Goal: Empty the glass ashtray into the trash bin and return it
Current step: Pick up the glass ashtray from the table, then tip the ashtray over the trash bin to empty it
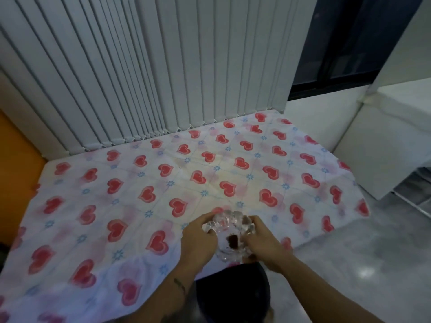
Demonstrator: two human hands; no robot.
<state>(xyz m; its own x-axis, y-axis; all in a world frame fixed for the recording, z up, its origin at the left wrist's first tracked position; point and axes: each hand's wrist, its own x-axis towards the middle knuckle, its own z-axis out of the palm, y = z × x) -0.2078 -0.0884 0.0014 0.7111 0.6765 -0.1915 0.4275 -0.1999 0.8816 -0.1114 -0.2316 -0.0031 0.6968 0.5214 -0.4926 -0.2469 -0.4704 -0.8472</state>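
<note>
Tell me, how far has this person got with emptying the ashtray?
Done: the glass ashtray is off the heart-print tablecloth, held between the left hand and the right hand at the table's near edge. In hand: it sits above a dark bin, with a brown lump visible inside, so it looks not yet emptied. Left: tip it out, then set it back on the table.

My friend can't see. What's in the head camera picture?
Two hands, left and right, hold a glass ashtray with dark bits inside, over the near edge of a heart-patterned tablecloth. A dark trash bin sits just below it.
</note>
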